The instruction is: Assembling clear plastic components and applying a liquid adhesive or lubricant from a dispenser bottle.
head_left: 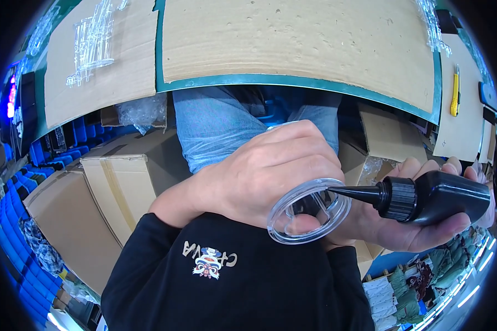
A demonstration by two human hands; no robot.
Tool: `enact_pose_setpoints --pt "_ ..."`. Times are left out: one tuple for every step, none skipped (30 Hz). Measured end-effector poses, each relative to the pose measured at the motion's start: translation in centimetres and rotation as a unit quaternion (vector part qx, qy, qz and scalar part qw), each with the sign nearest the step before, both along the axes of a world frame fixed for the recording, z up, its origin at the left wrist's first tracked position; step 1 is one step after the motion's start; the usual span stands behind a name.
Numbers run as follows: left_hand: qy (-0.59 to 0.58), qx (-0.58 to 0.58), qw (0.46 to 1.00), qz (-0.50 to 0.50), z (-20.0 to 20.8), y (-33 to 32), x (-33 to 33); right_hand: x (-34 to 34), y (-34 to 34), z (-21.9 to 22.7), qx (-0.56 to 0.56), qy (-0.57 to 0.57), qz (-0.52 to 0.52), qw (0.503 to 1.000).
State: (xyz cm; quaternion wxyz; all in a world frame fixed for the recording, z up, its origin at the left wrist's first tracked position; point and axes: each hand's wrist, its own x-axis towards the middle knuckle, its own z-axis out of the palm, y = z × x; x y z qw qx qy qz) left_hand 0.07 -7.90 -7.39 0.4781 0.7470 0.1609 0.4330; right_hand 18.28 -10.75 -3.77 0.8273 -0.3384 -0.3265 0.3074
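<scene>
My left hand [265, 168] is closed around a clear round plastic piece with a thick rim [280, 234], its thumb showing through the round opening. From the right, my right hand [392, 229] grips a black squeeze bottle [453, 194] lying sideways, with fingers behind it and the thumb along its lower side. The bottle's narrow black nozzle [359, 192] points left. Its tip is at the upper right part of the round rim; whether it touches the plastic I cannot tell.
Cardboard sheets [298, 41] cover the green-edged table. Clear thin plastic parts [94, 47] lie in a pile at left, with more [432, 25] at far right. A yellow utility knife [455, 94] rests on the right sheet. Cardboard boxes [121, 176] stand beside my legs.
</scene>
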Motion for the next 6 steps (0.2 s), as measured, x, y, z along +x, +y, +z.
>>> enact_pose_setpoints --pt "0.001 0.002 1.000 0.000 -0.01 0.01 -0.04 -0.02 0.09 0.09 0.004 -0.006 0.002 1.000" --pt "0.001 0.003 1.000 -0.001 0.01 0.01 -0.07 -0.03 0.11 0.12 0.009 -0.011 0.004 1.000" --pt "0.001 0.003 1.000 -0.001 0.10 0.01 -0.09 -0.01 0.10 0.11 0.009 -0.011 0.004 1.000" --pt "0.001 -0.011 1.000 0.004 0.27 -0.02 -0.10 0.05 0.07 0.11 0.011 -0.016 0.007 1.000" --pt "0.000 -0.025 1.000 0.009 0.50 -0.08 -0.12 0.13 0.03 0.11 0.013 -0.020 0.010 1.000" --pt "0.000 -0.039 0.999 0.014 0.75 -0.15 -0.13 0.24 -0.02 0.11 0.016 -0.024 0.014 0.999"
